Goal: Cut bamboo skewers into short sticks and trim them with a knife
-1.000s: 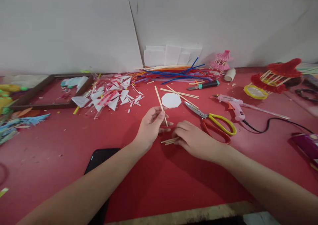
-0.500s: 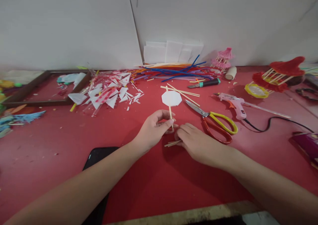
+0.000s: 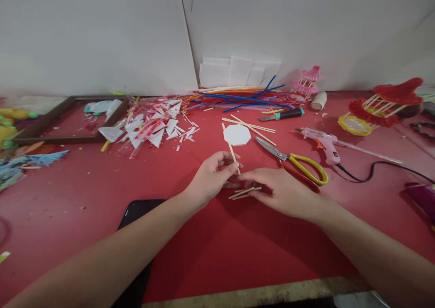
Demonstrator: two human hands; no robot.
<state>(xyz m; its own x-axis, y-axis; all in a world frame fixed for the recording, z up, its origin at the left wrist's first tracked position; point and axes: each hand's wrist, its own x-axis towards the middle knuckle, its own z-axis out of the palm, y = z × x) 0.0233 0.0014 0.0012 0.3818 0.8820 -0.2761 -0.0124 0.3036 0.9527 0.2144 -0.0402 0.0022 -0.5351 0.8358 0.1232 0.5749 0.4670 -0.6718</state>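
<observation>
Pinched between the thumb and fingers of my left hand point(image 3: 215, 174) is a thin wooden stick point(image 3: 231, 148). Its upper end leans left, in front of the edge of a white paper octagon point(image 3: 239, 135). My right hand point(image 3: 277, 188) has its thumb and forefinger apart, with the forefinger reaching to the lower end of that stick. Several short cut sticks point(image 3: 242, 193) lie on the red table beneath the right fingers, close to the thumb. Scissors point(image 3: 279, 154) with one yellow and one red handle lie open just beyond the right hand.
Longer sticks point(image 3: 256, 129) lie behind the octagon, near a utility knife point(image 3: 283, 114). A pink glue gun point(image 3: 321, 142) with a black cord is at right, by a small red pavilion model point(image 3: 387, 101). Paper scraps point(image 3: 149, 126) are heaped at left. A phone point(image 3: 141, 212) lies under my left forearm.
My right fingers have opened out from over the short sticks, and the forefinger now extends to the held stick's lower end. The stick's top has tilted left. The view has shifted slightly.
</observation>
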